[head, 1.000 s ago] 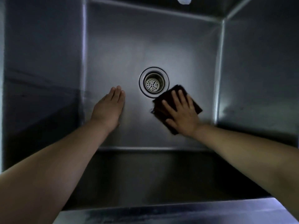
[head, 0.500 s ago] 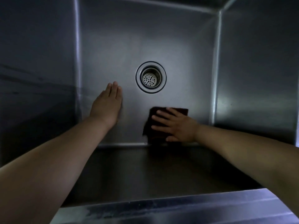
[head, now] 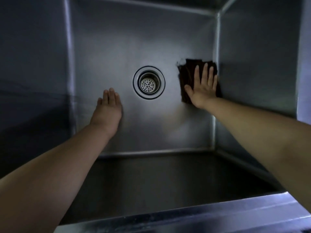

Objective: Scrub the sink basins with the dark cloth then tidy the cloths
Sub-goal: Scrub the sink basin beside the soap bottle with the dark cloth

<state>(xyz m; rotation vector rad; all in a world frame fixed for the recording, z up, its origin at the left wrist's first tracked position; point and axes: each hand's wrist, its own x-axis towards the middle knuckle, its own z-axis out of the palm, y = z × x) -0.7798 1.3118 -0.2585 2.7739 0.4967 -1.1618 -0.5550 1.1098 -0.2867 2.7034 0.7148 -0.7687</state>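
Right hand (head: pixel 202 91), fingers (head: pixel 205 73) straight, pressing cloth (head: pixel 186 76) on basin (head: pixel 117 47) floor (by wall); left hand (head: pixel 107 110) flat, drain (head: pixel 148 82) between.

Dark brown cloth (head: pixel 188 78); grey brushed-steel sink basin (head: pixel 117 39); silver drain strainer (head: pixel 148 84) dotted with small dark holes.

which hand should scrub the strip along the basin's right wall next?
Right. The right hand already presses the dark cloth flat on the basin floor, against the right wall. The left hand rests bare on the floor, left of the drain.
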